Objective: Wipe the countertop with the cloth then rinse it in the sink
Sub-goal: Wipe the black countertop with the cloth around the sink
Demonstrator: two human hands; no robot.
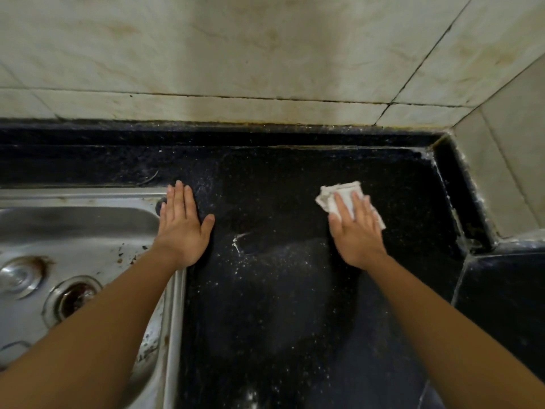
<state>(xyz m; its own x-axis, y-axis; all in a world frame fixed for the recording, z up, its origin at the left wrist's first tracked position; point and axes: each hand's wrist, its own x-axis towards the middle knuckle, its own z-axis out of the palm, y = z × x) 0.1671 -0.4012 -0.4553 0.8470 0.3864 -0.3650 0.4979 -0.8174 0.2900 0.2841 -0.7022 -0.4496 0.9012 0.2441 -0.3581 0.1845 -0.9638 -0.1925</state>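
A small white cloth (339, 193) lies folded on the black speckled countertop (265, 290), right of centre. My right hand (355, 228) presses flat on it with straight fingers; the cloth's far edge shows beyond the fingertips. My left hand (182, 224) rests flat, fingers straight, at the countertop's left edge, beside the steel sink (88, 231). White dust and a pale smear lie on the counter between the two hands. The sink holds a drain hole (75, 299) and a round metal fitting (17, 276).
A stained tiled wall (265, 54) rises behind the counter, and another tiled wall (507, 172) closes off the right side. A raised black ledge (206, 137) runs along the back. A second black slab (501, 290) adjoins at the lower right.
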